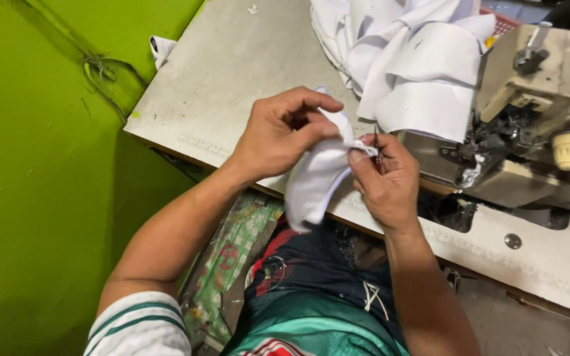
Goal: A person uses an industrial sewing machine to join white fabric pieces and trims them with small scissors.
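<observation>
A: Left hand pinched shut on white cloth piece, held just past the near edge of worktable; right hand?

B: Closed on the same piece's tip, small snips gripped too; 2 hands touching through the cloth.

A: Room to move?

B: Bare tabletop open to the left; crowded right by sewing machine and white fabric pile; green wall close beside table's left edge.

You're in a sewing workshop: a beige industrial sewing machine sits on the worn grey worktable, a heap of white cut fabric pieces alongside, bright green wall behind.
</observation>
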